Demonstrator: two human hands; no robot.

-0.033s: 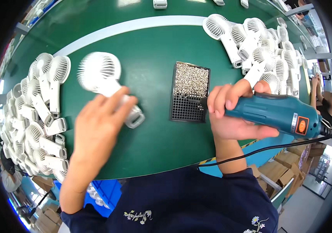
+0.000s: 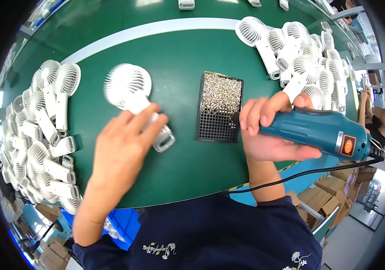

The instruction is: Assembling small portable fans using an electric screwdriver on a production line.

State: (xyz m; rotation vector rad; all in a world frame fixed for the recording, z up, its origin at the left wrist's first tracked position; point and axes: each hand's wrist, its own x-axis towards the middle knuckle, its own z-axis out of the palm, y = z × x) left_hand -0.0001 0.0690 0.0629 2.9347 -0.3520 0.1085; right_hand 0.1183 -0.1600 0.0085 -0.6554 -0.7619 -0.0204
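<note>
My left hand [image 2: 127, 137] is closed around the handle of a white handheld fan [image 2: 127, 85], whose round slatted head points away from me. The handle's looped end sticks out on the right of my fingers. In my right hand [image 2: 269, 130] lies a teal electric screwdriver [image 2: 320, 130], held sideways with its tip end to the left. That tip is over the lower right part of a black screw tray [image 2: 205, 135]. Small silvery screws [image 2: 221, 92] fill the tray's far part, and its near part shows mostly bare holes.
Piles of white fans [image 2: 44, 121] lie at the left, with more fans [image 2: 307, 65] at the far right. A black cord [image 2: 309, 172] runs from the screwdriver across my right forearm. A blue bin [image 2: 127, 222] stands below the green table's [image 2: 179, 175] near edge. Another person [image 2: 383, 121] is at the right.
My left hand and the fan have moved slightly right and a little nearer to me. My right hand and the screwdriver have hardly moved.
</note>
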